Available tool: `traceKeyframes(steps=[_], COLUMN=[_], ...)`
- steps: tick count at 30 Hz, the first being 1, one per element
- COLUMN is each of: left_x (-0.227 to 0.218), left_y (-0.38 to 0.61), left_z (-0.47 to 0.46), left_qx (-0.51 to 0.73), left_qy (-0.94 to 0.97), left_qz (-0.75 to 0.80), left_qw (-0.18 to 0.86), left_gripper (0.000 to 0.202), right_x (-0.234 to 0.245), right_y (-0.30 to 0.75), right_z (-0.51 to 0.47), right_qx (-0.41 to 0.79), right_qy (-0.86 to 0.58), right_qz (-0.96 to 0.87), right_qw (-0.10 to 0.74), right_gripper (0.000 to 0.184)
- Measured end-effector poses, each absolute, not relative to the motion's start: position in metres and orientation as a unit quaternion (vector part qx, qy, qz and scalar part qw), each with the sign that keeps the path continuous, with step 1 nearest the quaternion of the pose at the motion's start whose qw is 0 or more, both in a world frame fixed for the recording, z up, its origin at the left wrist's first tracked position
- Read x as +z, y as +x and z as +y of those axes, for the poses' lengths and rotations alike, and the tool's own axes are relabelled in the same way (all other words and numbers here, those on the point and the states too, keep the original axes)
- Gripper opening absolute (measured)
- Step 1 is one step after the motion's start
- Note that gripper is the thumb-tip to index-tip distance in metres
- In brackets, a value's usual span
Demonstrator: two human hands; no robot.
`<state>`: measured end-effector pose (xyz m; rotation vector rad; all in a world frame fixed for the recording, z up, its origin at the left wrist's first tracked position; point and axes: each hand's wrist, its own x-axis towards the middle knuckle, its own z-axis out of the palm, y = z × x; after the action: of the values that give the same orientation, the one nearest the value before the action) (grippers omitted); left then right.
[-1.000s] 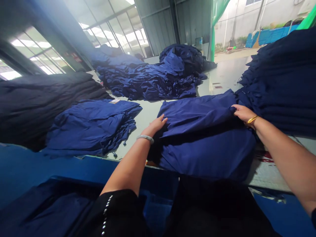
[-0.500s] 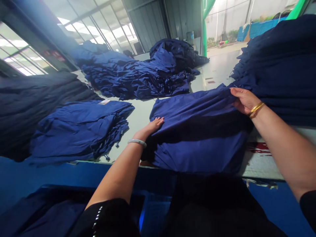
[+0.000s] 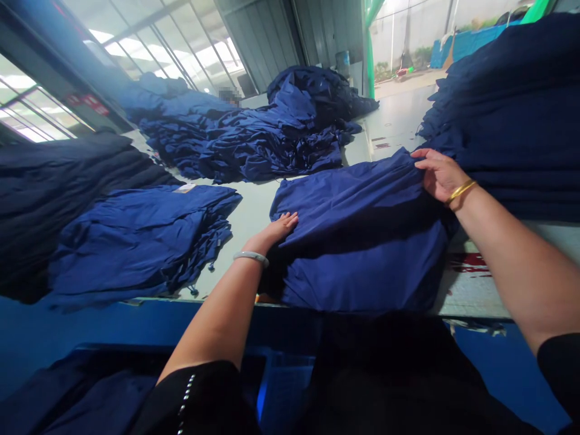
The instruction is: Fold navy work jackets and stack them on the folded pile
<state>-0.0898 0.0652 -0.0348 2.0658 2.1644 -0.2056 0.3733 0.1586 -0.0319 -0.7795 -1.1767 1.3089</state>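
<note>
The left hand (image 3: 274, 229) lies flat and open on a blue cloth (image 3: 357, 251), and the right hand (image 3: 438, 176) grips its top edge.

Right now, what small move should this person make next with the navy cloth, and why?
Probably smooth the navy cloth flat: the right hand grips its edge, the left hand lies open on it, and the top looks rumpled.
</note>
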Motion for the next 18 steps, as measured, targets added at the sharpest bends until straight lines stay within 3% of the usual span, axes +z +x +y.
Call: traceKeyframes(steps=[2, 5, 7, 11, 14, 18], left_x=[-0.03, -0.019, -0.011, 0.0, -0.005, -0.027], left_y=[-0.085, -0.08, -0.076, -0.055, -0.027, 0.002], left_z=[0.064, 0.061, 0.059, 0.05, 0.038, 0.023], left_qx=[-0.073, -0.074, -0.065, -0.021, -0.02, -0.075], left_qy=[0.674, 0.658, 0.654, 0.677, 0.735, 0.744], left_qz=[0.73, 0.743, 0.749, 0.736, 0.678, 0.662], left_qw=[0.084, 0.094, 0.086, 0.013, -0.013, 0.044], left_gripper=[0.069, 0.069, 0.068, 0.062, 0.064, 0.081], right_x=[-0.035, -0.043, -0.043, -0.026, -0.017, -0.034], right_y=[0.372, 0.373, 0.375, 0.368, 0.348, 0.324], right_z=[0.159, 0.161, 0.161, 0.145, 0.129, 0.122], right_qx=[0.528, 0.414, 0.275, -0.008, -0.038, 0.047], right_qy=[-0.364, -0.449, -0.515, -0.545, -0.458, -0.449], right_qz=[-0.502, -0.59, -0.673, -0.76, -0.834, -0.886], right_qw=[0.58, 0.529, 0.455, 0.355, 0.306, 0.108], right_gripper=[0.021, 0.033, 0.041, 0.031, 0.043, 0.072])
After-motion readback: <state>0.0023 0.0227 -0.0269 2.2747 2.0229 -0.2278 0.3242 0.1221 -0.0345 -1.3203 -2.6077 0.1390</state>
